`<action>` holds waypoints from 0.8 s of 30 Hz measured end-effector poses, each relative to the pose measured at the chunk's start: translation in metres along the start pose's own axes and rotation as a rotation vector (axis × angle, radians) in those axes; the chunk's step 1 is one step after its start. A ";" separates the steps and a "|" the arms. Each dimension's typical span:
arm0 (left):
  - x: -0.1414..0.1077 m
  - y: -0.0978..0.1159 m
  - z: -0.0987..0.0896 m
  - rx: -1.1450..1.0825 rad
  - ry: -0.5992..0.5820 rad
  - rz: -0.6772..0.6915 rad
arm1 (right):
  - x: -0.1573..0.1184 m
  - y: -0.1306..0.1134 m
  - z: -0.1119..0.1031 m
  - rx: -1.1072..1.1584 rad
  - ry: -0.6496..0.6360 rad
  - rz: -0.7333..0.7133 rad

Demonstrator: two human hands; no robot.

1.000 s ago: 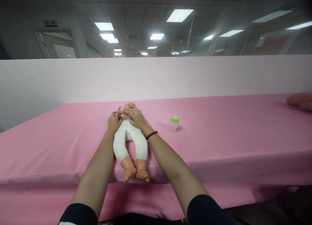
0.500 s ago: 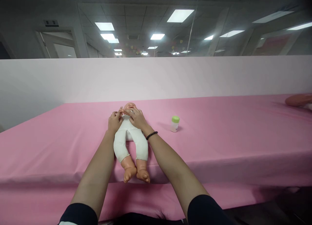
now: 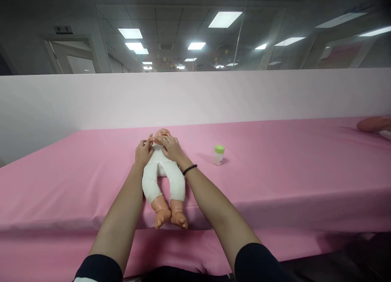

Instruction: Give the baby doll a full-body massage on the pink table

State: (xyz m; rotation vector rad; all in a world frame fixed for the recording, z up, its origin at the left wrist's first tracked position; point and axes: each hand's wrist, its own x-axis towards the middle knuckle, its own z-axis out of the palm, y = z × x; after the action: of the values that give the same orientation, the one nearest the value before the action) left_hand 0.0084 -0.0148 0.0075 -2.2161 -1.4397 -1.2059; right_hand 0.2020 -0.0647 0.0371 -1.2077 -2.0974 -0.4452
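- The doll (image 3: 164, 168) lies on its back on the pink cloth (image 3: 281, 164) in front of you, left of centre, head (image 3: 163, 132) away from you and feet (image 3: 179, 220) at the near edge.
- Your left hand (image 3: 143, 153) is at the doll's upper body, on the left side of your view, its fingers bent; you cannot tell from here whether they grip anything.
- Your right hand (image 3: 172, 149) lies across the doll's upper chest, back of the hand up, fingers reaching toward your left hand just below the doll's head; whether they close on anything is hidden.
- The doll's trunk and legs are white, the legs slightly apart between your forearms; its feet are tan and turned toward you.
- You wear a dark beaded bracelet (image 3: 190, 169) on your right wrist, and dark sleeves (image 3: 259, 262) on both arms.
- A small bottle (image 3: 218, 155) with a green lid stands upright on the cloth to the right of the doll, apart from your hands.
- At the far right, a tan, rounded object (image 3: 374, 124) is cut off by the edge of your view.
- Behind the cloth runs a white wall (image 3: 195, 96).
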 end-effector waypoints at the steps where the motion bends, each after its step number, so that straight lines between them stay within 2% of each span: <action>1: 0.000 0.000 0.000 0.000 0.002 -0.001 | 0.000 0.000 0.000 0.000 -0.001 -0.004; 8: -0.001 0.002 -0.001 0.002 -0.006 -0.004 | 0.000 -0.002 -0.001 -0.020 0.000 0.023; 17: -0.001 0.002 -0.002 -0.022 -0.008 -0.028 | -0.001 0.002 -0.001 0.011 -0.024 -0.031; 24: 0.000 0.002 -0.001 -0.004 -0.021 -0.012 | 0.000 -0.001 -0.002 -0.010 0.010 -0.006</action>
State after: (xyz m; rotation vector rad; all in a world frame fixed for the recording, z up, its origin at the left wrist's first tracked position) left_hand 0.0094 -0.0168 0.0086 -2.2331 -1.4612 -1.1936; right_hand 0.2021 -0.0662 0.0385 -1.2020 -2.0930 -0.4640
